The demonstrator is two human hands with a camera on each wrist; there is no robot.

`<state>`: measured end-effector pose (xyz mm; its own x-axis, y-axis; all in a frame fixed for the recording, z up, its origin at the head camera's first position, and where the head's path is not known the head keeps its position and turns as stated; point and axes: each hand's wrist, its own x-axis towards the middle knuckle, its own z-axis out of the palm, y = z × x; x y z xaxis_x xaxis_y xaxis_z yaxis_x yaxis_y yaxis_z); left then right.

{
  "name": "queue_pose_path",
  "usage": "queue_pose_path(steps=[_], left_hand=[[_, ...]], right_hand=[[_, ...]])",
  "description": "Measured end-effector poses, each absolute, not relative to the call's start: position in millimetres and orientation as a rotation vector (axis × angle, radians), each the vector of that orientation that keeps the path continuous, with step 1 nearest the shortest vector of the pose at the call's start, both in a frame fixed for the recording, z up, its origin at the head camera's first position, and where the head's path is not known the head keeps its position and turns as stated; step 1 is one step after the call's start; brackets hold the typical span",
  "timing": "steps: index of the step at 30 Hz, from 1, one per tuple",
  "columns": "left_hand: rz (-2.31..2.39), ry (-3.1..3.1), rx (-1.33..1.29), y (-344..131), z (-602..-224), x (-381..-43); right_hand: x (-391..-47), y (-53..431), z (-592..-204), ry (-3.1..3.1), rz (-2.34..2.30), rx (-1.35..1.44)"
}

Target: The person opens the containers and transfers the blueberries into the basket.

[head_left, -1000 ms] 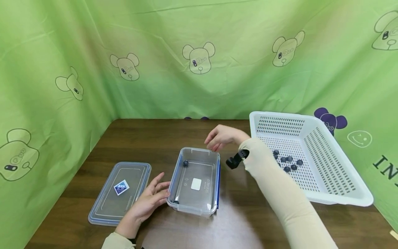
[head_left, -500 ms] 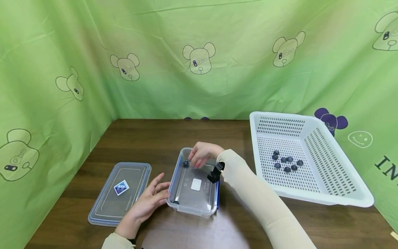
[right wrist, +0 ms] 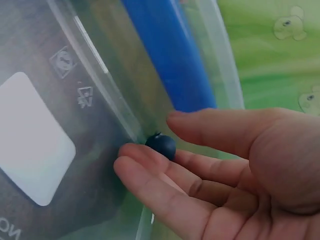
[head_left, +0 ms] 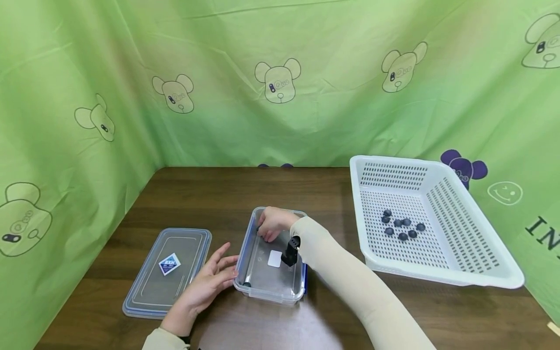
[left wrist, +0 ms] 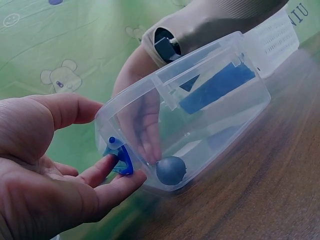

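My right hand [head_left: 272, 223] reaches down into the far left corner of a clear plastic food container [head_left: 269, 282]. In the right wrist view its fingertips lie against a blueberry [right wrist: 161, 145] by the container wall, and the thumb stands apart from it. A second blueberry [left wrist: 170, 170] rests in the near left corner, seen through the clear wall in the left wrist view. With loosely extended fingers my left hand [head_left: 210, 282] touches the container's left side, one digit at the rim and fingertips at a blue clip [left wrist: 122, 159].
Left of the container lies its clear lid [head_left: 153, 291] with a blue and white label. A white perforated basket [head_left: 437, 274] stands to the right, with several blueberries [head_left: 403, 236] on its floor. The brown wooden table [head_left: 245, 187] meets a green printed curtain [head_left: 218, 131] at the back.
My right hand has moved left from above the container's far right corner and down inside to the far left corner. My left hand stays in place at the container's side.
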<state>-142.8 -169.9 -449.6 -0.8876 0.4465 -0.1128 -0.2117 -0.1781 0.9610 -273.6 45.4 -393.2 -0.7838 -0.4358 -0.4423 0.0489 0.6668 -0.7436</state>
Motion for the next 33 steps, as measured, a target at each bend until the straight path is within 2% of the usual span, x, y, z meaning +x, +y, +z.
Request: queue_pose_path(steps=[18,33], left_hand=[[2.111,1.664,0.263,-169.8,-448.9,-142.4],[2.103,1.683,0.255,-169.6,-451.0,-143.3]], right_hand=[[-272.3,39.8,-404.4,2.239,-1.063,-0.259],[-284.7,77.9,-355.2,2.16,-1.135,-0.323]])
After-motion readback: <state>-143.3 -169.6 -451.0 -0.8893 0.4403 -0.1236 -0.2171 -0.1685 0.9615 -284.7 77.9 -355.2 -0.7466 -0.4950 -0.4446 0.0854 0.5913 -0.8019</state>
